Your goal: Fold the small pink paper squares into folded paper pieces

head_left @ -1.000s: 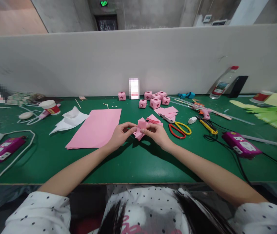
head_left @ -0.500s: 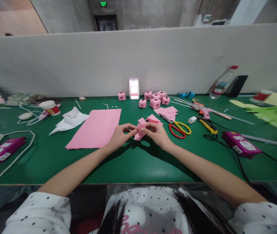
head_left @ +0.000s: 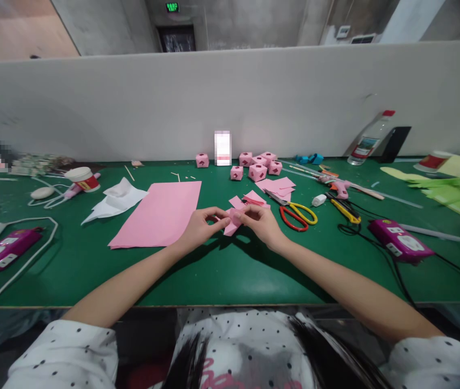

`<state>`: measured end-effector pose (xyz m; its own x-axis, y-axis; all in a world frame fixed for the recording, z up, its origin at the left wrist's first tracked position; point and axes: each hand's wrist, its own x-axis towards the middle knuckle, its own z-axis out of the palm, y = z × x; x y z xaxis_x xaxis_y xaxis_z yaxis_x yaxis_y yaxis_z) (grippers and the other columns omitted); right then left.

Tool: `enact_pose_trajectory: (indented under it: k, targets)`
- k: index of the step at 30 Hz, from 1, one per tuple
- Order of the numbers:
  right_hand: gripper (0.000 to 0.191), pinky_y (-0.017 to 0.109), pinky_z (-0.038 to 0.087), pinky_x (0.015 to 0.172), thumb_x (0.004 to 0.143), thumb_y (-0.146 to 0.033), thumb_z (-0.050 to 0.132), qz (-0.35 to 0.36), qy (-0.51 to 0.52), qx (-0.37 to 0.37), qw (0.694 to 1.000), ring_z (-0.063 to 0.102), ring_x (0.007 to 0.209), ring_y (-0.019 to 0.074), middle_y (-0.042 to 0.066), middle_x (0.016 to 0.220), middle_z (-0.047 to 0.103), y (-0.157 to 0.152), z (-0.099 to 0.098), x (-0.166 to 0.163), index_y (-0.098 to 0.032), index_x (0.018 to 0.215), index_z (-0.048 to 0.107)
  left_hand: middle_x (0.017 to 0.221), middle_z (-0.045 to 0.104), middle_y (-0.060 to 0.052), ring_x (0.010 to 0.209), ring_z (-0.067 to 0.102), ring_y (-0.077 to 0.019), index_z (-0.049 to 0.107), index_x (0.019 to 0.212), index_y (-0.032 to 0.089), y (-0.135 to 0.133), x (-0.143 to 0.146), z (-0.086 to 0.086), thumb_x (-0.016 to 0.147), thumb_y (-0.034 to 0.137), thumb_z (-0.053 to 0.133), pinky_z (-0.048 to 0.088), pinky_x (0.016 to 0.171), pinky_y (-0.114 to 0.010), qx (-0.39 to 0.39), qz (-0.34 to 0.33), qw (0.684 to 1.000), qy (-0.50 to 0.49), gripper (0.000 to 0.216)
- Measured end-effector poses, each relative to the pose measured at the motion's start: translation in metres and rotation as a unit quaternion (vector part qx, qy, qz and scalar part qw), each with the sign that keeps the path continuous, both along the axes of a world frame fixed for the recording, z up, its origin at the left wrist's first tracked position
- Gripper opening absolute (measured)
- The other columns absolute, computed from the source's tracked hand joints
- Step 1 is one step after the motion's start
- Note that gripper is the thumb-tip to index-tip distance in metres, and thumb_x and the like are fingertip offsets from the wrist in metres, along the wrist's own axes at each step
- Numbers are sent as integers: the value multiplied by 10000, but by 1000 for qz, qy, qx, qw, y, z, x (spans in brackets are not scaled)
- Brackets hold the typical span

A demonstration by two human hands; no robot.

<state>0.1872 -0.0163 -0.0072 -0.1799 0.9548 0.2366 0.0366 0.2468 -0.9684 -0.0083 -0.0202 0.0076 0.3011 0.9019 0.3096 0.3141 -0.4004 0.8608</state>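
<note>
Between my two hands is a small folded pink paper piece (head_left: 234, 220), held just above the table. My left hand (head_left: 204, 226) pinches its left side with thumb and fingers. On the opposite side, my right hand (head_left: 259, 220) has its thumb and forefinger closed on the same piece. Parts of the folds are hidden by the fingertips. Right behind my hands lie loose pink paper pieces (head_left: 254, 198). To the left rests a stack of large pink sheets (head_left: 165, 213). Scissors (head_left: 298, 214) with red and yellow handles lie right of my right hand.
Several pink paper cubes (head_left: 257, 172) sit near the partition (head_left: 133, 108), beside an upright phone (head_left: 222, 148). On the right are a glue gun (head_left: 340, 187), a purple power box (head_left: 400, 239) with cables and a bottle (head_left: 365, 143). A crumpled white tissue (head_left: 119, 199) and paper cup (head_left: 83, 179) stand left.
The pink paper piece has tilted and shifted very slightly between my fingers. Both hands keep nearly the same place and grip; the things on the table have not moved.
</note>
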Motion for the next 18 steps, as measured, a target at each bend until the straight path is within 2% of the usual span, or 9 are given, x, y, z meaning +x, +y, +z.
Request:
enact_pose_trajectory:
  k: [18]
  targets:
    - [340,305,483,670,729,-486,742,-21,-29,18,999,614,683,168,43,741,700,1,0,1,-151,783,718,858,747,-69,772,673,-191,744,849,159,0,1,0,741,432,751,539,747,-309,-25,-1,999,-25,294]
